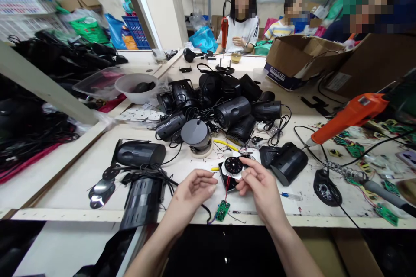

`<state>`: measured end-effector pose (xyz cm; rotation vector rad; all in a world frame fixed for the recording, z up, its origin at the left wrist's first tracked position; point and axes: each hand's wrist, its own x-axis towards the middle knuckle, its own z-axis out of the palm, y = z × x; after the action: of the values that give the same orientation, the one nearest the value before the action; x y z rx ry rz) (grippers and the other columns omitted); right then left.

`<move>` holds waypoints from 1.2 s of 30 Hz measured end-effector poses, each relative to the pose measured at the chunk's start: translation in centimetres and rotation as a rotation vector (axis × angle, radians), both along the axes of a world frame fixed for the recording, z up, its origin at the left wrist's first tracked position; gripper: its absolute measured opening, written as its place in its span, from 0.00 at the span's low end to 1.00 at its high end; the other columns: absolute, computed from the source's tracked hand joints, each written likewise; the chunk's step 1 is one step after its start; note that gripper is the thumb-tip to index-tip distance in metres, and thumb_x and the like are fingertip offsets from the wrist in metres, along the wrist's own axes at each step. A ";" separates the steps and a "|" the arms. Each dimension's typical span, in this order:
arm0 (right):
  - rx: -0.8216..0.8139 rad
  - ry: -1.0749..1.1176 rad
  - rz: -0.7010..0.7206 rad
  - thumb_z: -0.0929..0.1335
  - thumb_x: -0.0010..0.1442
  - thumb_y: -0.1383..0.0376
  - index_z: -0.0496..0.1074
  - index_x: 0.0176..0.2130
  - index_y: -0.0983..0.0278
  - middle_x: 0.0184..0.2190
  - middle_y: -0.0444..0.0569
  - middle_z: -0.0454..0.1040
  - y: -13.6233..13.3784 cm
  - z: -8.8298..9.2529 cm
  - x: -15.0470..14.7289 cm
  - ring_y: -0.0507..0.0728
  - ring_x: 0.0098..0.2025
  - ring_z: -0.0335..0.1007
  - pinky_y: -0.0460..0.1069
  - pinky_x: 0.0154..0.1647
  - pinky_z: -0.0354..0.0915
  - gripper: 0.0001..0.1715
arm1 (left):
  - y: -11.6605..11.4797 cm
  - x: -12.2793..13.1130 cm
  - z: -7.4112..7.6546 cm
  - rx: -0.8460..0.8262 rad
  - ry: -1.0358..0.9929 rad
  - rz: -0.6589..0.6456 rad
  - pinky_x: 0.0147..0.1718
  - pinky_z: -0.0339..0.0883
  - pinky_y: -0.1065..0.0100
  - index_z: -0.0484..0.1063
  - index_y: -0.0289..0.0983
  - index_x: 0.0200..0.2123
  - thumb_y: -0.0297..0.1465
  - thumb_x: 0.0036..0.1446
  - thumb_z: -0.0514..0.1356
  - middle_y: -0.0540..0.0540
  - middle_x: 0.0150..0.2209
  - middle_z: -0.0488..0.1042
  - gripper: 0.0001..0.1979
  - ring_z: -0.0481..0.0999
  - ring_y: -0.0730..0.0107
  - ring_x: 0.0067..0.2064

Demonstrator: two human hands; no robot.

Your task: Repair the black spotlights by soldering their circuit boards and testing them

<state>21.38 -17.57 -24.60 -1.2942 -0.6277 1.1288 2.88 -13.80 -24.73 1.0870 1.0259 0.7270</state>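
Observation:
My right hand point(260, 184) is pinched on a small white plate with a round black LED disc point(233, 165) on it, held just above the table's near edge. Red and black wires run down from the disc to a small green circuit board point(222, 210) that hangs below. My left hand point(195, 188) is curled beside the disc on its left; its fingertips point at the wires and I cannot make out anything in them. A yellow-handled tool point(225, 145) lies just behind the disc.
A heap of black lamp housings point(227, 104) with tangled cables fills the table's middle. An orange electric screwdriver point(349, 114) hangs at right over green boards and a soldering iron stand point(326, 186). Cardboard boxes point(299, 58) and three seated people are at the back.

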 end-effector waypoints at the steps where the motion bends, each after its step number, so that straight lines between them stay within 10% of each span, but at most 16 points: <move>1: -0.005 0.007 -0.003 0.73 0.49 0.56 0.72 0.48 0.67 0.19 0.39 0.72 0.1 0.0 0.0 0.51 0.19 0.71 0.43 0.18 0.68 0.28 | 0.3 0.3 0.1 -0.002 -0.030 0.033 0.46 0.69 0.64 0.71 0.36 0.42 0.39 0.50 0.70 0.42 0.40 0.79 0.20 0.76 0.64 0.43; 36: 0.011 -0.073 -0.017 0.69 0.53 0.60 0.72 0.46 0.66 0.21 0.39 0.71 0.7 -0.2 -1.6 0.51 0.20 0.72 0.43 0.19 0.71 0.21 | 0.5 2.5 -0.8 -0.089 -0.166 0.083 0.34 0.71 0.70 0.67 0.35 0.36 0.31 0.42 0.73 0.48 0.31 0.78 0.21 0.76 0.73 0.31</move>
<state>19.76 -16.90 -24.85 -1.3339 -0.6743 1.0670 5.42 -13.29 -25.56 0.8962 0.9566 0.8164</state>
